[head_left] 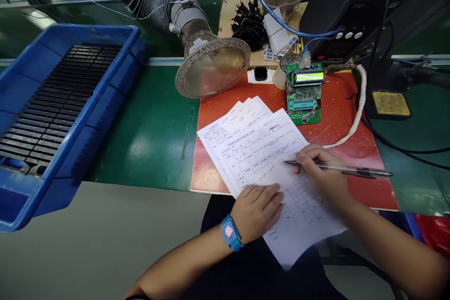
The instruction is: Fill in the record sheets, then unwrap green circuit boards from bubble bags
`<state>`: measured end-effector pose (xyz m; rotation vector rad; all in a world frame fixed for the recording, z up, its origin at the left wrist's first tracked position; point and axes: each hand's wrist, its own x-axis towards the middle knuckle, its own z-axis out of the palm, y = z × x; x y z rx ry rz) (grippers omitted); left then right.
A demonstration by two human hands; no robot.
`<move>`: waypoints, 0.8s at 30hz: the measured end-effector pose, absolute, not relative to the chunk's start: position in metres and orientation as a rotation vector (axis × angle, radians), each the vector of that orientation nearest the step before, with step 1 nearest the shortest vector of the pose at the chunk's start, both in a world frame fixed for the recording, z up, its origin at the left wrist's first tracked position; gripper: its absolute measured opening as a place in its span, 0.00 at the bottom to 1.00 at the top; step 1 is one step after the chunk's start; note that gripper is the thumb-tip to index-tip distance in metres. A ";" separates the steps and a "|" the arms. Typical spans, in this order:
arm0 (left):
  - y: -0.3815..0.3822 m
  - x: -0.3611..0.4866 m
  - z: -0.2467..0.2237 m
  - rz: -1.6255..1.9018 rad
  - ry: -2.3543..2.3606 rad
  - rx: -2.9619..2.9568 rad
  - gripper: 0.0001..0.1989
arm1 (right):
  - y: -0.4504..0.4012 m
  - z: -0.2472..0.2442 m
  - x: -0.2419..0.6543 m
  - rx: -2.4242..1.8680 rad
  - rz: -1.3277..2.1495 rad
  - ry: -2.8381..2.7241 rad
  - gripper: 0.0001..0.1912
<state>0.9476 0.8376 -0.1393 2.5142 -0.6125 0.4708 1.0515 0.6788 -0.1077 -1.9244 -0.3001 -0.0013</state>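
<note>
My right hand [323,173] is closed around a black pen [351,170], its tip pointing left over a small white slip [283,173] with handwriting. Under the slip lie printed forms [246,164], the top one hanging past the table's front edge. My left hand [258,208], with a blue band on the wrist, rests on the lower left of the forms, palm down, its fingers lying flat and slightly bent. More handwritten slips [241,115] lie at the top of the papers.
A blue crate [116,98] with dark slats stands on the left. Behind the papers are a fume hood [213,68], a green circuit board [304,115] with a lit display and a black soldering station [337,18]. A yellow sponge [391,104] and cables lie right.
</note>
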 end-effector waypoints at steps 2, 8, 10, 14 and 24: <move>0.838 0.948 -0.139 0.471 -0.621 2.518 0.12 | 0.676 -0.108 1.051 -1.905 0.037 -0.357 0.12; 0.838 0.948 -0.140 0.478 -0.619 2.532 0.12 | 0.677 -0.113 1.051 -2.012 0.138 -0.426 0.15; 0.838 0.948 -0.140 0.478 -0.622 2.526 0.12 | 0.678 -0.114 1.050 -2.041 0.137 -0.430 0.15; 0.838 0.947 -0.141 0.472 -0.623 2.524 0.12 | 0.678 -0.114 1.050 -2.058 0.137 -0.453 0.15; 0.838 0.947 -0.141 0.468 -0.625 2.517 0.12 | 0.678 -0.114 1.051 -2.063 0.150 -0.450 0.15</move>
